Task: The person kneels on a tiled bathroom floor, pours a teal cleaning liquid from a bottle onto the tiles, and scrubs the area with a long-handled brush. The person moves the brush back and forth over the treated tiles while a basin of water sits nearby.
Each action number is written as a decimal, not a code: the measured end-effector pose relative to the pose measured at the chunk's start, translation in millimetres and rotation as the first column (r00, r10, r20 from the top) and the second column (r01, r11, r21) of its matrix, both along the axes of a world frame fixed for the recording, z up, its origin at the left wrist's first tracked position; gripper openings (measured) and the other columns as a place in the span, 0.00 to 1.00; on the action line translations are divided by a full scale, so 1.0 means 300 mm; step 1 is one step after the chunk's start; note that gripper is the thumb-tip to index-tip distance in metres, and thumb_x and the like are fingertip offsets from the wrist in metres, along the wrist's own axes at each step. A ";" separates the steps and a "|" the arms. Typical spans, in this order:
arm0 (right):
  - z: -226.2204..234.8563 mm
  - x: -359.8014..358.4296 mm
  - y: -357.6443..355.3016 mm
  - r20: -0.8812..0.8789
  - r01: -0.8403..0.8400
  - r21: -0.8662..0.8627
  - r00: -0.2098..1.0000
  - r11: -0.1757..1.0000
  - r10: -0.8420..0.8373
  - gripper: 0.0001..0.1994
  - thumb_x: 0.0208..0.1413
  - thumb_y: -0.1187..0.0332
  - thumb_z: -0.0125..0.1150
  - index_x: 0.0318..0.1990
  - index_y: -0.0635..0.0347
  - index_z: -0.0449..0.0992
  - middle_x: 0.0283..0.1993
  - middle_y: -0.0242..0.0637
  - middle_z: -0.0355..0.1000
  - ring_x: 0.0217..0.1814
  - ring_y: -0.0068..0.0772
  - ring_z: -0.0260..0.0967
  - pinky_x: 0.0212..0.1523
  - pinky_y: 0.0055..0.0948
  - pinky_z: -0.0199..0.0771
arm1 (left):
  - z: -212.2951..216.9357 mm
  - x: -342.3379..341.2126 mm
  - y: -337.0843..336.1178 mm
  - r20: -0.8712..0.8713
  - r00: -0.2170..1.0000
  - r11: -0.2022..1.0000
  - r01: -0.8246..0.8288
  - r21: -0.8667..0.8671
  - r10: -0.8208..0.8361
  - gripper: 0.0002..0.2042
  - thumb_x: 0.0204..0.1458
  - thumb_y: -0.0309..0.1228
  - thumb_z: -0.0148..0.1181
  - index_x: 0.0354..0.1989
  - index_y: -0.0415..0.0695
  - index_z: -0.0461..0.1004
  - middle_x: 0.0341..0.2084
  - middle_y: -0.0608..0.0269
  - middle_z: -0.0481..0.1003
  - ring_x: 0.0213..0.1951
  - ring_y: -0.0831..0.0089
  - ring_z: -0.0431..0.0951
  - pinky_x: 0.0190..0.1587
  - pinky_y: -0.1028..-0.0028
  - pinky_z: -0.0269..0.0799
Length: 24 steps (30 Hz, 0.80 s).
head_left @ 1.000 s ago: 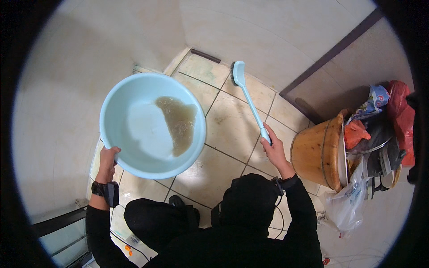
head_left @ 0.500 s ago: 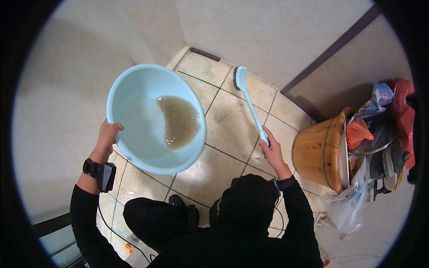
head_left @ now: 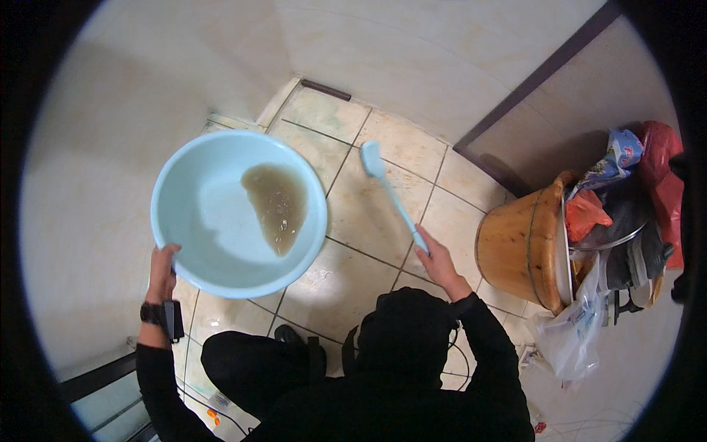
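Observation:
My left hand [head_left: 163, 269] grips the near-left rim of a large light-blue plastic basin [head_left: 213, 236], thumb over the edge. Murky brownish water [head_left: 277, 210] pools toward the basin's right side, so the basin looks tilted that way. In my right hand [head_left: 438, 259] is the handle end of a light-blue scrub brush [head_left: 395, 204]. Its head points away from me over the floor, to the right of the basin; the bristles are hidden from above. Whether the brush head touches the tiles I cannot tell.
A wooden bucket [head_left: 518, 247] lies to the right, with red bags [head_left: 587, 219] and other items at its mouth. A white plastic bag [head_left: 577, 342] hangs beside it. Walls close in at left and far side. Small orange pieces [head_left: 213, 418] lie on the tiled floor [head_left: 331, 283].
The basin has moved left and slightly nearer, with my left hand still on its rim. The brush has come nearer and left, its bristles now turned out of sight.

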State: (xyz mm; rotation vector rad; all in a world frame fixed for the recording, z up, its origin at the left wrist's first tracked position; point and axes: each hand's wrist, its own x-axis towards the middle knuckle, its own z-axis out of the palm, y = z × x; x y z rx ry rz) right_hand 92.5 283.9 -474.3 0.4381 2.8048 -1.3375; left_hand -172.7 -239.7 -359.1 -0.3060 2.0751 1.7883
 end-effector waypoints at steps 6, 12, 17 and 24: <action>-0.033 0.132 0.003 0.597 -0.415 0.143 0.760 0.898 0.256 0.29 0.54 0.65 0.49 0.64 0.37 0.51 0.33 0.46 0.65 0.31 0.50 0.67 0.34 0.44 0.70 | -0.254 0.185 -0.288 0.168 0.938 0.928 -0.330 0.173 0.302 0.19 0.43 0.27 0.52 0.46 0.35 0.64 0.38 0.57 0.70 0.41 0.63 0.71 0.47 0.66 0.67; -0.126 0.039 0.043 0.368 -0.125 0.441 0.929 0.888 -0.052 0.29 0.55 0.67 0.44 0.65 0.43 0.46 0.33 0.52 0.67 0.28 0.54 0.67 0.30 0.48 0.69 | -0.402 0.285 -0.397 0.232 0.852 0.841 -0.511 0.178 0.469 0.18 0.44 0.28 0.51 0.45 0.36 0.65 0.39 0.56 0.70 0.42 0.62 0.71 0.47 0.64 0.68; -0.177 -0.016 0.029 0.514 -0.428 0.400 0.837 0.811 0.188 0.30 0.55 0.66 0.44 0.66 0.47 0.43 0.25 0.51 0.67 0.24 0.50 0.68 0.23 0.47 0.68 | -0.509 0.334 -0.433 0.231 0.834 0.796 -0.549 0.255 0.501 0.15 0.44 0.29 0.52 0.42 0.36 0.67 0.38 0.58 0.71 0.42 0.62 0.71 0.47 0.63 0.67; -0.168 -0.038 0.040 0.319 -0.131 0.483 0.947 0.866 -0.034 0.31 0.56 0.65 0.45 0.66 0.46 0.41 0.24 0.50 0.69 0.22 0.51 0.68 0.24 0.48 0.68 | -0.693 0.286 -0.497 0.270 0.764 0.684 -0.645 0.341 0.586 0.13 0.43 0.28 0.52 0.39 0.39 0.68 0.38 0.60 0.70 0.42 0.62 0.70 0.50 0.63 0.65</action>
